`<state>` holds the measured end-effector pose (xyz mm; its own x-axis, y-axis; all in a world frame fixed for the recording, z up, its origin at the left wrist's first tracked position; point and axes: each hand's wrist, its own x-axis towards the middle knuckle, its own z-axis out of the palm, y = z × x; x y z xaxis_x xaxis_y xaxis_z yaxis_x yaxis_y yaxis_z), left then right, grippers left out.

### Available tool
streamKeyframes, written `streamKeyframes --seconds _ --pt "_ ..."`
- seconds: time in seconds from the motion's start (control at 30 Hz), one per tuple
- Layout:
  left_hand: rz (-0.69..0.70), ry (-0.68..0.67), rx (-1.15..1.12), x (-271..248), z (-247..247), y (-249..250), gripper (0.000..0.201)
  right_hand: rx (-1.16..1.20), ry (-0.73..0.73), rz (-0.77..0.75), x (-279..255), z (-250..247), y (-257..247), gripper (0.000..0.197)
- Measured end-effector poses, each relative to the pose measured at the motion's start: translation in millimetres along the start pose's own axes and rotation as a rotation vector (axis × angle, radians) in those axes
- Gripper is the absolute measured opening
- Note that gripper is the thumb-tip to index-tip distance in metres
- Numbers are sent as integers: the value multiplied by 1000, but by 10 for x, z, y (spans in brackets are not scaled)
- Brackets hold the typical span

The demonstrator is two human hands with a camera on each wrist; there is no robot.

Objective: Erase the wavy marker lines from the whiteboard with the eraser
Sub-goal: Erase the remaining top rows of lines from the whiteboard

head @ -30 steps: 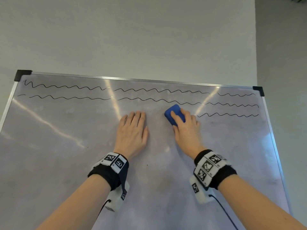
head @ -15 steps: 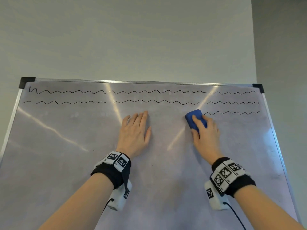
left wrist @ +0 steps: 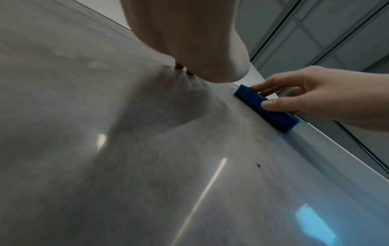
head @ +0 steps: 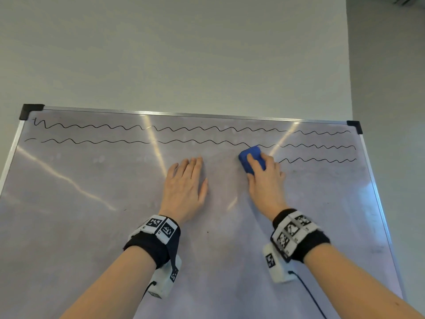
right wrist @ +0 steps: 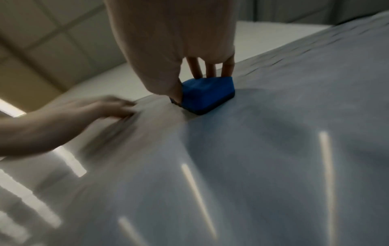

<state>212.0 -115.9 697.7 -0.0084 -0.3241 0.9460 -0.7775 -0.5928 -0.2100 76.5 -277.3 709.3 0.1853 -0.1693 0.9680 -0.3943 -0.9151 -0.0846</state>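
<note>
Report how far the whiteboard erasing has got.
Done: the third wavy line is wiped left of the eraser; only its right stretch survives. In hand: the right hand grips the blue eraser against the whiteboard, just under the second line, while the left hand lies flat on the board. Left: the top line, the second line and that remnant.

eraser point(head: 251, 159) under right hand point(head: 266, 184): solid blue, darker strip at its base. wavy lines point(head: 96, 127) above both hands: thin black. whiteboard point(head: 69, 226): grey-white with pale glare streaks, silver frame, black corner caps. wristbands point(head: 154, 238): black, with white tags carrying black square-code patterns.
</note>
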Motion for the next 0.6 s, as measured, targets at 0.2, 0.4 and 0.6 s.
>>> streamKeyframes --seconds 0.2,0.4,0.6 --pt "-1 4 5 10 -12 13 58 11 -28 -383 -387 102 -101 63" --pt "4 -13 34 15 -3 18 58 -10 2 52 -47 -30 96 55" --pt "-7 -44 72 -1 1 85 59 -29 -26 -379 -404 -4 188 67"
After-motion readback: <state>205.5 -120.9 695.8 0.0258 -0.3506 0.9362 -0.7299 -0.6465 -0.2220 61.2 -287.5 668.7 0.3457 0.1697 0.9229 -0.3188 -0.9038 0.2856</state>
